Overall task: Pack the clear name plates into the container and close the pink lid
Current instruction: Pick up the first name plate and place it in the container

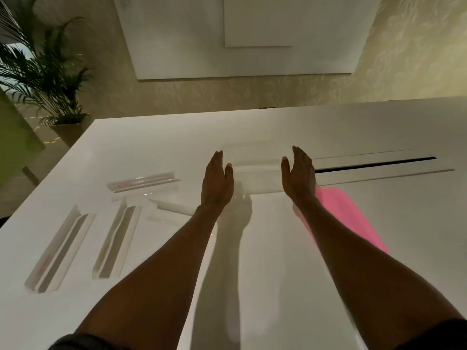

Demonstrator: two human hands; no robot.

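A clear container stands on the white table, faint and see-through. My left hand is at its left end and my right hand at its right end, palms facing each other, fingers straight. Whether the palms touch its walls I cannot tell. The pink lid lies flat on the table to the right, partly under my right forearm. Several clear name plates lie to the left: one far left, one beside it, one with a reddish strip and one near my left wrist.
A long dark slot runs across the table's right half. A potted palm stands on the floor beyond the table's left corner. A white panel hangs on the patterned wall behind.
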